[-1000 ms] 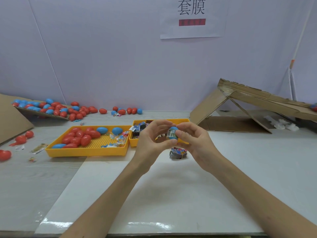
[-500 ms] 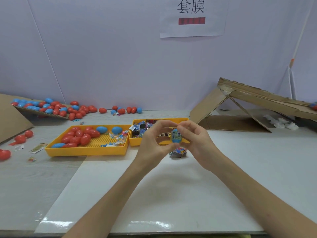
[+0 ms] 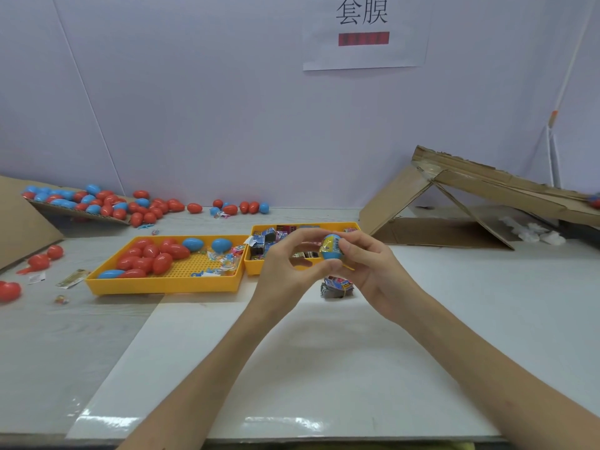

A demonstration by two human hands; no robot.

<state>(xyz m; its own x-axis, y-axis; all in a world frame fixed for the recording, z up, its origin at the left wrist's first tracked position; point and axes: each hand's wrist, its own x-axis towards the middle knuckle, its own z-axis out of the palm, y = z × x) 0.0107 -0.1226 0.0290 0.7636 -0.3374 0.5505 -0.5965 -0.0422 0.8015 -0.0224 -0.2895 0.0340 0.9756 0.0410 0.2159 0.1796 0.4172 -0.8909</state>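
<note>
While the wall sign (image 3: 363, 30) reads 套膜, left hand (image 3: 285, 271) and right hand (image 3: 373, 271) pinch a smooth blue plastic egg (image 3: 331, 250) (sleeved in glossy yellow-printed film) above the white board (image 3: 324, 368), just near of the small yellow tray (image 3: 255, 267).

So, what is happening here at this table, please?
A person holds one blue egg in the air between both hands, above the white board. The left hand pinches it with fingertip and thumb, and the right hand curls round its other side. A printed wrapper already sits around the egg. Behind stand a yellow tray of red and blue eggs and a smaller tray of printed wrappers. A small stack of wrappers lies under the hands.
</note>
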